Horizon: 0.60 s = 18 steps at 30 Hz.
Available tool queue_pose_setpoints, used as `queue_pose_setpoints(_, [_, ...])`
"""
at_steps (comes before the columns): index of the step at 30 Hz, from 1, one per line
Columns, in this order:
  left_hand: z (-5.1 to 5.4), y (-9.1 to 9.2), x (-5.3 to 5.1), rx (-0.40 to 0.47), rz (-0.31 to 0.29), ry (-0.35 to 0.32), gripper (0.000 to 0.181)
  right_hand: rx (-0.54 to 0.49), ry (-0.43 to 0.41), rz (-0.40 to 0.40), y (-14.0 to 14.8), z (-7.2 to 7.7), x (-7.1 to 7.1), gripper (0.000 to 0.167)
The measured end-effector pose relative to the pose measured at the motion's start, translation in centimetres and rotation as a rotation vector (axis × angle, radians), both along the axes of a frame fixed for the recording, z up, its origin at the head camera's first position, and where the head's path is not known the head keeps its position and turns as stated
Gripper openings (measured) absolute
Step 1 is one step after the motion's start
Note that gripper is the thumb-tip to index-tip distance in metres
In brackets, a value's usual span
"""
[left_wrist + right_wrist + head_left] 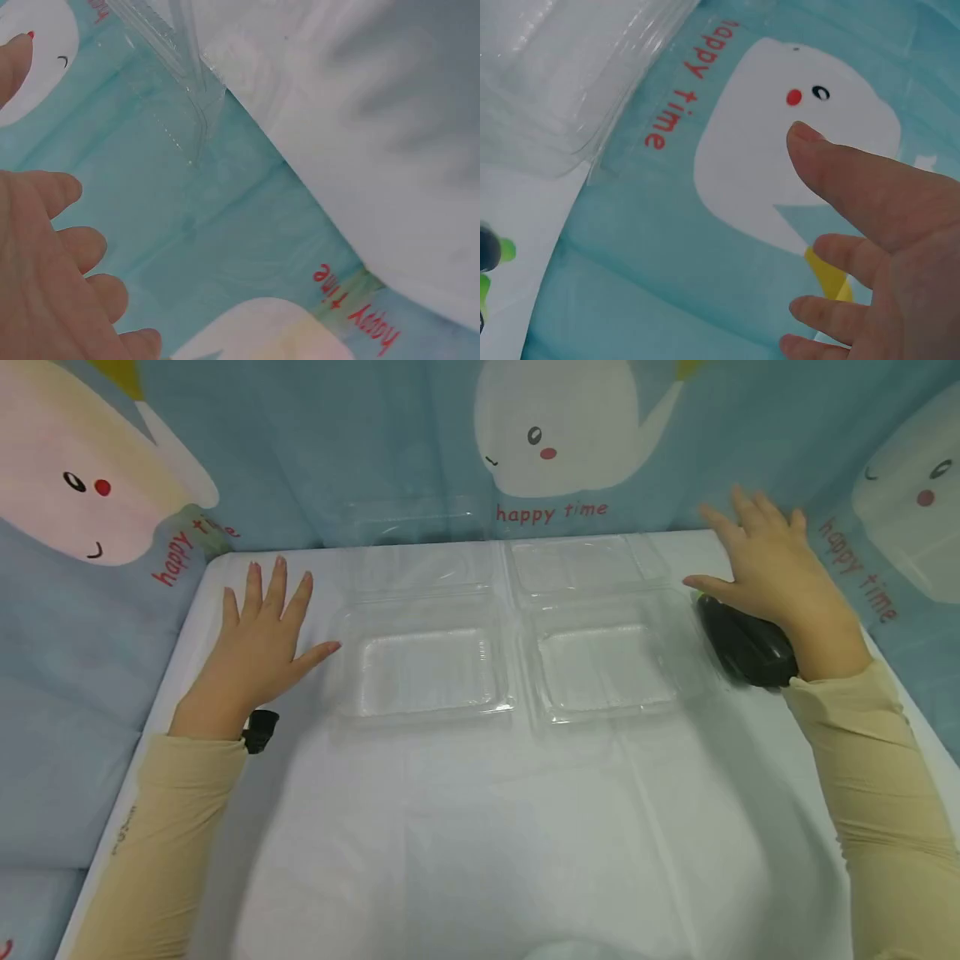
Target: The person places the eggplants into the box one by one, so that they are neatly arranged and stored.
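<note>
My left hand (255, 639) is held with fingers spread at the left side of the white table, holding nothing. My right hand (776, 560) also has its fingers spread and holds nothing, at the back right. Between the hands stand two clear plastic boxes, a left box (427, 710) and a right box (611, 714), both with lids tipped back. Partly under the right hand and wrist, as seen from the head, lies a dark object (738, 639) with a bit of green; its kind is unclear. The left wrist view shows a clear plastic corner (199, 97) beyond the left hand.
A white cloth (480, 827) covers the table. Blue fabric (360, 443) with whale prints and red lettering rises behind it and at both sides. A pale rounded thing (570, 950) just shows at the bottom edge.
</note>
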State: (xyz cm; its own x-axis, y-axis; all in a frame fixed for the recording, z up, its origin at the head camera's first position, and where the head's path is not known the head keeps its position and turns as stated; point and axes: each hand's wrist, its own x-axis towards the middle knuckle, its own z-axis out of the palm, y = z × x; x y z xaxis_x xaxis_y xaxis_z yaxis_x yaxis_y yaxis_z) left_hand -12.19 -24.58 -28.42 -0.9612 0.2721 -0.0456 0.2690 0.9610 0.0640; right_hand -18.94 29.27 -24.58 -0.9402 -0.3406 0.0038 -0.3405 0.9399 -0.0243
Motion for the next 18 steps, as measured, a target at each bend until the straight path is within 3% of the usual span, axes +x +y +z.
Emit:
queue_pose_setpoints(6, [-1.7, -0.6, 2.2, 0.098, 0.041, 0.002, 0.083, -0.107, 0.044, 0.021, 0.8, -0.4, 1.2, 0.080])
queue_pose_setpoints(12, [-3.4, -0.4, 3.8, 0.190, 0.029, 0.005, 0.077, -0.166, 0.069, 0.009, 1.5, -1.2, 2.4, 0.077])
queue_pose_setpoints(18, [-4.9, 0.0, 5.4, 0.231, 0.031, 0.029, 0.071, -0.221, 0.057, -0.059, 2.7, -2.7, 3.8, 0.075])
